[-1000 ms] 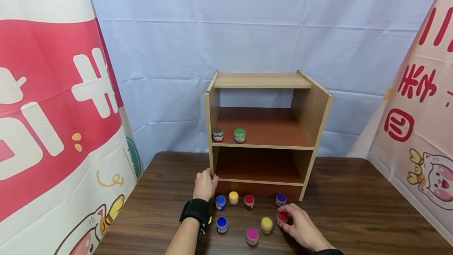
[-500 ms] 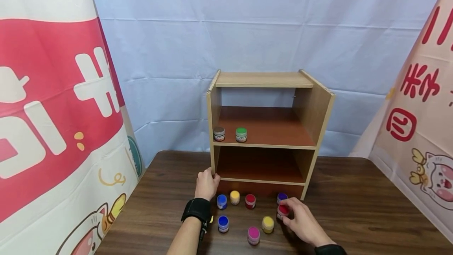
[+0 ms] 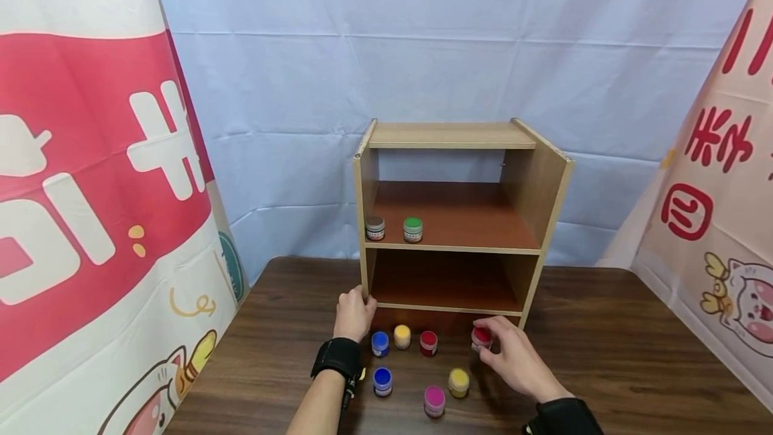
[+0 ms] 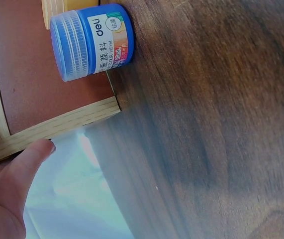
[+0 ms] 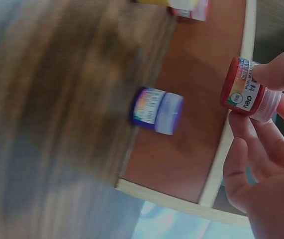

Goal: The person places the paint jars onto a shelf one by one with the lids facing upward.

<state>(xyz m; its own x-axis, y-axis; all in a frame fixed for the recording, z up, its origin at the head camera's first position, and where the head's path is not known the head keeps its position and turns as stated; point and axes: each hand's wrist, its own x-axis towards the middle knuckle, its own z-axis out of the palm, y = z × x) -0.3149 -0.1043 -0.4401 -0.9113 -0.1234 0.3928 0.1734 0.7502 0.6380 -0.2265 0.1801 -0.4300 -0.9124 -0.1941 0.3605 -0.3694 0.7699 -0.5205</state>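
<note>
- Red-lidded paint jar [image 3: 481, 337] sits pinched in the fingers [image 5: 276, 74] of the right hand [image 3: 513, 361], lifted just off the tabletop [image 3: 604, 354] in front of the wooden shelf unit [image 3: 449, 220].
- Left hand [image 3: 353, 314] grips the unit's lower left front edge, thumb [image 4: 30, 159] and fingers curled round the wood, as if steadying it.
- Judging by the jars already shelved, the step in hand looks like carrying this red jar up to a shelf. The next move would call for raising it clear of the lower board's lip and setting it down upright inside.
- Middle shelf [image 3: 453, 217] holds two jars near its front left: a dark-lidded jar [image 3: 375, 227] and a green jar [image 3: 413, 229], side by side, apart.
- Lower shelf [image 3: 443, 284] shows nothing inside.
- On the tabletop stand more jars: two blue ones [image 3: 380, 343] [image 3: 382, 381], two yellow [image 3: 402, 336] [image 3: 459, 382], another red [image 3: 428, 342] and a pink one [image 3: 434, 401].
- The right wrist view shows a purple jar [image 5: 156, 110] standing by the unit's base, near the held jar; in the head view the hand hides it.
- Printed banners [image 3: 90, 186] hang at both sides, with pale cloth behind.
</note>
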